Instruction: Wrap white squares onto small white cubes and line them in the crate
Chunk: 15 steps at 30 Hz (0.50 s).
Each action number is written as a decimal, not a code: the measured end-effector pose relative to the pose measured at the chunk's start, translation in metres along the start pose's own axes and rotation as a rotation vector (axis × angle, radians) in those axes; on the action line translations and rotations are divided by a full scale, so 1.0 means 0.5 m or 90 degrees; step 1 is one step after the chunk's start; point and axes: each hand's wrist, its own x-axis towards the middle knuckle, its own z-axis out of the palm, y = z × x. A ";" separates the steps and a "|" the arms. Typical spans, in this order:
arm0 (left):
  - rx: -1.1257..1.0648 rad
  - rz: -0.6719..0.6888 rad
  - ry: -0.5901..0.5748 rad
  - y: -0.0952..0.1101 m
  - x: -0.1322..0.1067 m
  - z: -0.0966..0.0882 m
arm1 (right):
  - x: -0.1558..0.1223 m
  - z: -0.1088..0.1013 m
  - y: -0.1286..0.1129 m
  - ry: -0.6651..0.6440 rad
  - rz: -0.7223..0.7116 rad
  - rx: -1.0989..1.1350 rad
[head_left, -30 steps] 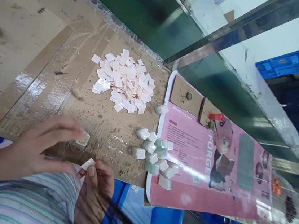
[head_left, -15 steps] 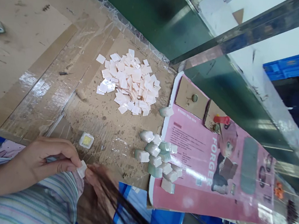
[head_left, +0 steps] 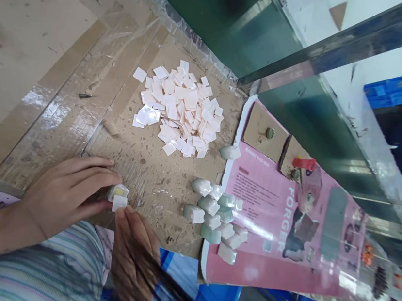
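- One big table covered in brown cardboard and shiny tape lies under the fingers and stretches away past them.
- One long, dark green, shiny panel stands far ahead of the fingers, at the back of the table.
- One pink printed sheet with a cartoon person on it lies to the right of the fingers.
- One left hand comes in over the table's near edge. Its thumb and fingers are bent with a gap between them. I cannot tell if they squeeze anything.
- One right hand is partly behind blurry dark hair. Its thumb and finger are closed tight on a little square.
- One big pile of thin, pale pink squares sits ahead of the fingers and a bit right.
- More than ten chunky, pale green-white lumps sit to the right of the right fingers, most of them bunched close together.
- One red piece is far off to the right of the fingers.
- One small white block with a yellow middle is right at the left fingertips.
- One little flat white square is in the right fingertips, just in front of the block and partly hiding it.
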 end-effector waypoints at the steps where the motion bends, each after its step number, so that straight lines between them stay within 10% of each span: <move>1: -0.003 0.001 -0.007 0.001 0.000 0.000 | 0.004 -0.001 0.002 0.000 -0.001 0.006; 15: -0.019 0.034 0.006 -0.002 0.004 -0.007 | 0.026 0.003 0.003 0.005 -0.019 -0.011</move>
